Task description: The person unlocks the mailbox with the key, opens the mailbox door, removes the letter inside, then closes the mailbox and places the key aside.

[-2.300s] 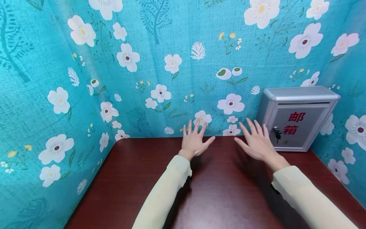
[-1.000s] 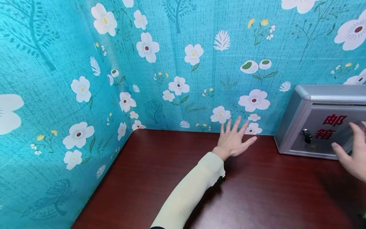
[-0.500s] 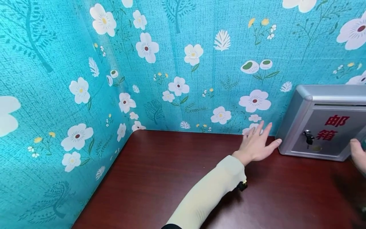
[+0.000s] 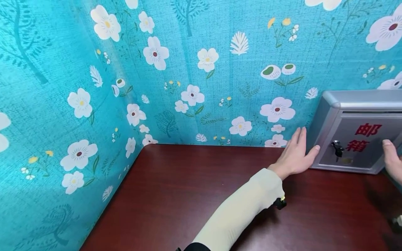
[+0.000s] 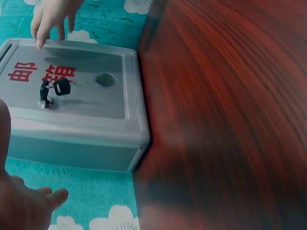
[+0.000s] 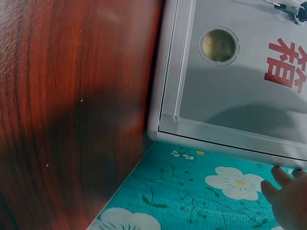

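Note:
A silver metal mailbox (image 4: pixel 364 104) with red characters stands on the table at the right, against the back cloth. A lock with a black-headed key (image 4: pixel 337 150) is on the left of its door. My left hand (image 4: pixel 295 155) is at the box's left side, fingers straight and together, thumb beside the lower front corner. My right hand (image 4: pixel 393 162) is at the right side, partly cut off in the head view. In the left wrist view, the fingers of the right hand (image 5: pixel 55 17) reach loosely down to the box's far edge. In the right wrist view, its fingertips (image 6: pixel 280 175) are right at that edge.
The dark red wooden table (image 4: pixel 188 195) runs left and forward of the box. Blue flowered cloth (image 4: pixel 213 87) hangs behind it and along the left side. A round window (image 6: pixel 219 46) is set low in the mailbox door.
The view has turned right and both hands have moved right. The left hand went from spread fingers in mid-table to the mailbox's left side; the right hand went to its right side.

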{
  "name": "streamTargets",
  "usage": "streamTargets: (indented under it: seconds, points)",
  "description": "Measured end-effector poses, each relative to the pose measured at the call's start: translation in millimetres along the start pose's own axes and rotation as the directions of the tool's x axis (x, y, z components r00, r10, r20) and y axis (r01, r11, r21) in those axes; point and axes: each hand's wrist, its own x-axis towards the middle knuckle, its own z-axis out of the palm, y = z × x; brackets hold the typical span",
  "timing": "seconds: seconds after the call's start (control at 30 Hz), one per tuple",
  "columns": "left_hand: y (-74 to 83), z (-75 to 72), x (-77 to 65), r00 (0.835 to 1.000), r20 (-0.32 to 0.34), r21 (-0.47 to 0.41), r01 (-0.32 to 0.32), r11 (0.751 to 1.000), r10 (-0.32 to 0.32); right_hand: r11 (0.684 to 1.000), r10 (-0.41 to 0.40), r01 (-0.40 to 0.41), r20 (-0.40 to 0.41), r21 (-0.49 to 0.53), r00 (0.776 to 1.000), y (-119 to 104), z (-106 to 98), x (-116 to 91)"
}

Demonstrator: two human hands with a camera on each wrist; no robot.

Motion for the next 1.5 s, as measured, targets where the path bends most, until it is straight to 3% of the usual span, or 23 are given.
streamTargets:
  seconds: [0.03,0.07,0.1,0.23,0.33,0.43,0.67,0.87,1.03,1.4,1.5]
  points:
    - [2.1,0.9,1.1,1.0,-0.007,-0.017,0.001,1.0,-0.001,1.0,0.029,-0.03,0.021,0.007,0.999,-8,-3,1]
    - [4.0,1.7,2.1,1.0,-0.014,-0.028,0.002,1.0,-0.002,0.998,0.056,-0.056,-0.009,-0.006,0.998,-13,-5,2]
    - [5.6,2.4,3.2,1.0,-0.02,-0.033,0.002,0.999,-0.003,0.993,0.115,-0.114,0.025,-0.014,0.993,-16,-7,3]
    - [11.1,4.9,7.6,0.999,-0.028,0.01,-0.017,1.0,0.018,0.965,0.263,-0.263,0.089,-0.017,0.961,-34,-14,7]
    - [14.9,6.0,10.5,0.999,-0.024,0.049,-0.034,0.998,0.035,0.953,0.304,-0.302,0.098,-0.037,0.947,-38,-16,9]
    - [16.6,5.8,12.7,0.999,-0.02,0.053,-0.038,0.998,0.039,0.949,0.316,-0.316,0.111,-0.019,0.942,-35,-16,10]
    - [17.4,3.9,17.2,0.998,-0.005,0.024,-0.056,0.998,0.056,0.966,0.243,-0.23,0.11,-0.118,0.964,-35,-18,17]
    - [24.6,6.4,21.5,0.996,0.047,-0.053,-0.074,0.996,0.077,0.955,0.275,-0.251,0.152,-0.158,0.949,-38,-27,19]
    - [28.7,6.7,23.8,0.996,0.05,-0.128,-0.071,0.989,0.078,0.946,0.317,-0.298,0.165,-0.13,0.934,-39,-26,24]
    - [34.1,15.0,23.7,0.996,0.038,-0.276,-0.069,0.959,0.082,0.922,0.387,-0.376,0.185,-0.088,0.904,-33,-24,29]
    - [38.0,17.4,24.0,0.998,0.03,-0.349,-0.045,0.936,0.059,0.918,0.397,-0.389,0.193,-0.079,0.897,-31,-26,28]
